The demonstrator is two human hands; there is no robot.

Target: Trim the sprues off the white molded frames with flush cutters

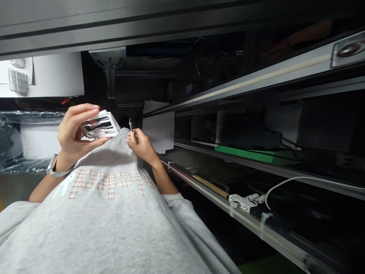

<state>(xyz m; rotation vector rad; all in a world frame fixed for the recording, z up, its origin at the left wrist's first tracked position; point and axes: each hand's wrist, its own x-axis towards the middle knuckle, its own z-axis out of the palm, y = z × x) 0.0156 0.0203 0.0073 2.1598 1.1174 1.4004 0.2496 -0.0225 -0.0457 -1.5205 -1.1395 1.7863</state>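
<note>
My left hand (68, 133) holds a white slotted plastic frame (115, 123), possibly several stacked together, between the fingers above and the thumb below. The frame is tilted, with its open slots facing partly toward my right side. In my right hand (145, 147) is a small hand tool (132, 137) with a beige handle and a thin metal tip that points up and away from me. Its exact kind is too small to tell. The tip is a short way right of the frame, not touching it. Both hands are in front of my grey shirt.
Several white slotted parts (18, 82) lie in stacks on a white sheet (59, 74) at upper left. Below it, clear plastic wrap (35, 166) borders a white box or tray (41, 140). Metal rails (256, 78), white papers (158, 131) and a pale cable (299, 178) are to the right.
</note>
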